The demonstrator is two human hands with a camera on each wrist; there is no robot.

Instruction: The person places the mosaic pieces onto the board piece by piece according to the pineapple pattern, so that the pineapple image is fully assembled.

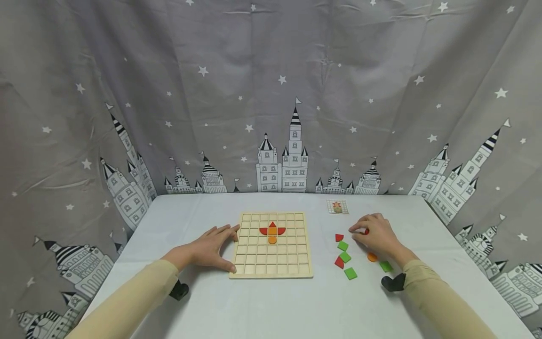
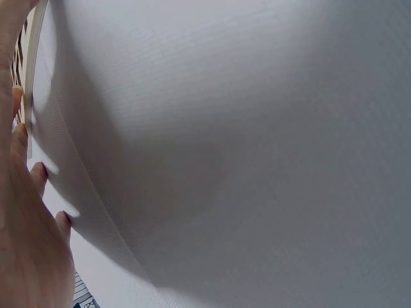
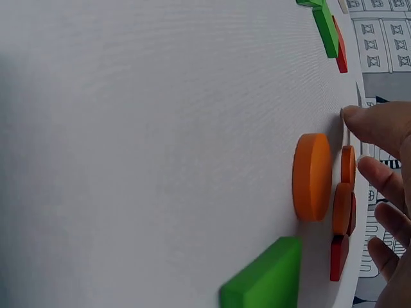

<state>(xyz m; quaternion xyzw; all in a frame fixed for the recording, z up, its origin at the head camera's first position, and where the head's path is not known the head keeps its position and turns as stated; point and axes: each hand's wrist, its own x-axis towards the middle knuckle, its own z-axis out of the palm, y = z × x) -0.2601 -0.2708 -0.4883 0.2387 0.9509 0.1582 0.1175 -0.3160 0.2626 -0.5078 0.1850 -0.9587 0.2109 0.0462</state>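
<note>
A wooden grid board (image 1: pixel 269 270) lies flat on the table. Its upper middle holds a red triangle (image 1: pixel 273 224), a red piece at each side, an orange square (image 1: pixel 272 231) and an orange disc (image 1: pixel 272 240). My left hand (image 1: pixel 211 247) rests at the board's left edge, thumb at the near corner and fingers spread. Low over loose pieces on the right is my right hand (image 1: pixel 376 235), with a red piece (image 1: pixel 366 231) showing between thumb and index finger. In the right wrist view, orange and red pieces (image 3: pixel 339 256) lie below its fingers, which show no piece in them.
Several green squares (image 1: pixel 350 273) and red quarter-round pieces (image 1: pixel 339 238) lie between board and right hand. An orange disc (image 1: pixel 372 257) and a green piece (image 1: pixel 386 266) sit by the right wrist. A small picture card (image 1: pixel 337 207) lies at the back, before a grey castle-print curtain (image 1: pixel 220 94).
</note>
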